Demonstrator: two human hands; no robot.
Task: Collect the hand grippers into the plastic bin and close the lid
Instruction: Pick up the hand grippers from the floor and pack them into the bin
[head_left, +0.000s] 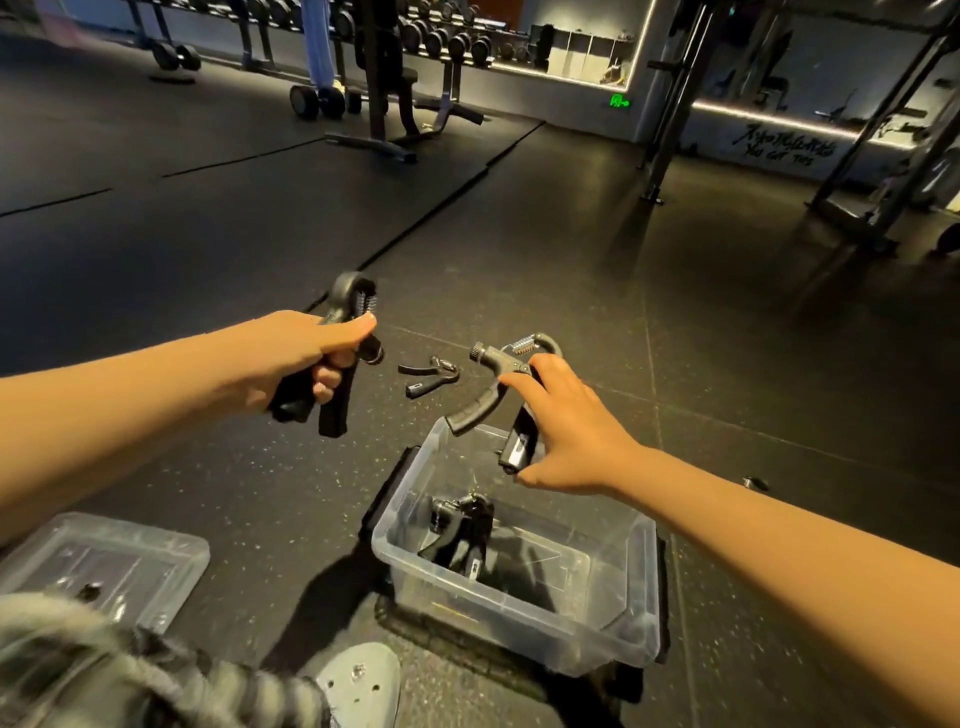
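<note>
Clenching around both handles of a black hand gripper (337, 364), the left hand (291, 358) holds it up over the dark rubber gym floor (571, 249), well to the left of the bin; the gripper's spring loop points up and away and the thumb lies along its top. The right hand (569, 431) grasps a second hand gripper (511, 384) by one handle, fingers spread along it, the metal spring and knob uppermost and the free handle angling down to the left. This one hangs just above the far rim of the clear plastic bin (613, 613), which stands open on the floor in front of the person.

Inside the bin, toward its left side, lies another black hand gripper (462, 535); whether it is one or more I cannot tell. Beyond the bin, between the two hands, a further hand gripper (431, 374) lies on the floor, its handles pointing left.

The clear lid (104, 561) rests flat on the floor to the left of the bin, apart from it. At the bottom edge a blurred patterned sleeve (130, 675) and a grey shoe (363, 680) show. A small dark object (754, 483) sits on the floor to the right, past the right forearm; it is too small to identify. Farther back stand dumbbell racks (441, 36) and a weight bench (384, 93).
</note>
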